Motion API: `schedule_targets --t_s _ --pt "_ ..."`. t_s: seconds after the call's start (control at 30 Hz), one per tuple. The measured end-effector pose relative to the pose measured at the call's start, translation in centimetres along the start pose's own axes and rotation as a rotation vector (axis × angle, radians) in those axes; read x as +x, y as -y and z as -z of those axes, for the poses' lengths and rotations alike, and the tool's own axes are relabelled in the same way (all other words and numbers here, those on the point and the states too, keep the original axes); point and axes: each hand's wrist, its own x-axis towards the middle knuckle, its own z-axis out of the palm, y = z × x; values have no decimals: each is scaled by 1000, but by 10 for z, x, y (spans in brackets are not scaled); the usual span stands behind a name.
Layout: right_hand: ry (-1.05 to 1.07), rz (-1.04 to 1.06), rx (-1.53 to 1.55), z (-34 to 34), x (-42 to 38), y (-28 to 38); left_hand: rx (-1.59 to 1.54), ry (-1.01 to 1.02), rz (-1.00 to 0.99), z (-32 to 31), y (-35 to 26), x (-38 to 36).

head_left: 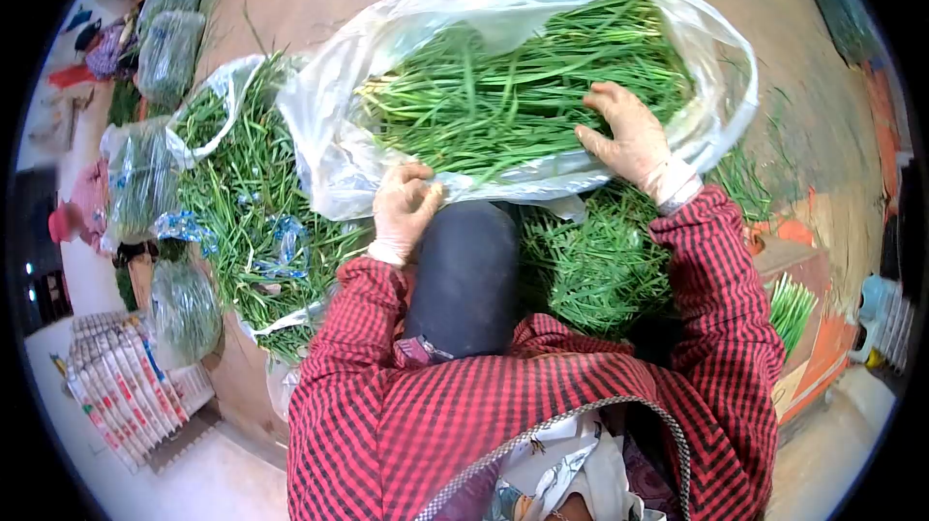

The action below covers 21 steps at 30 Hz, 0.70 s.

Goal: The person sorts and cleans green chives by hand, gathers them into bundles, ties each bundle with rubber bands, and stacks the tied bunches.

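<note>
A large clear plastic bag (329, 134) lies spread in front of me, its mouth gaping upward. Packed inside are long green chives (503, 95), their pale ends mostly to the left. My left hand (402, 211), in a thin whitish glove, is closed with thumb and fingers on the bag's near edge, just left of my knee. Over the right part of the chives is my right hand (629, 137), gloved likewise, with thumb and fingers apart and the wrist across the near rim. It grips nothing.
Loose green leaves fill another open bag (256, 202) at left. More trimmings (600, 260) are heaped below the bag, right of my knee. Filled bags (169, 57) line the far left, near other people (106, 49). A stack of white trays (126, 386) stands lower left; cut chives (792, 313) lie at right.
</note>
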Motion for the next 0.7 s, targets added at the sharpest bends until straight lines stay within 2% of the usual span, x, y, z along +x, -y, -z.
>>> schedule_targets --t_s 0.03,0.1,0.13,0.17,0.2,0.23,0.27,0.3,0.33,0.37,0.43,0.47,0.5,0.57,0.63,0.7 --pt "126 91 -26 -7 2 2 -75 -23 36 1 -3 -3" --pt "483 -6 -43 -18 -2 14 22 -67 49 2 -6 -4" --pt "381 78 -55 -21 -5 15 17 -77 61 1 -5 -5" --pt "385 84 -57 -19 2 16 12 -88 71 1 -5 -5" --pt "393 11 -74 -2 16 28 86 -182 16 0 0 -3" --pt "402 -64 -90 4 25 35 85 -180 27 3 5 -7" --pt "95 76 -111 -7 29 29 18 -172 244 5 11 -14" --pt "47 62 -80 0 40 45 -50 -164 466 8 15 -20" --pt "15 123 -41 -3 52 60 -154 18 778 22 9 -16" --pt "-19 184 -1 -10 64 75 -154 12 790 25 14 -19" --pt "-12 371 34 -57 76 99 -427 87 1093 30 24 -24" --pt "137 383 78 -74 82 117 -426 82 1100 29 26 -22" --pt "289 391 123 -90 86 135 -598 52 1143 25 24 -19" --pt "539 324 13 -127 95 153 -948 -15 1211 15 23 -11" --pt "553 311 13 -135 98 152 -900 -7 1169 7 34 -9" --pt "555 271 136 -130 94 142 -838 -48 1005 4 37 -14"
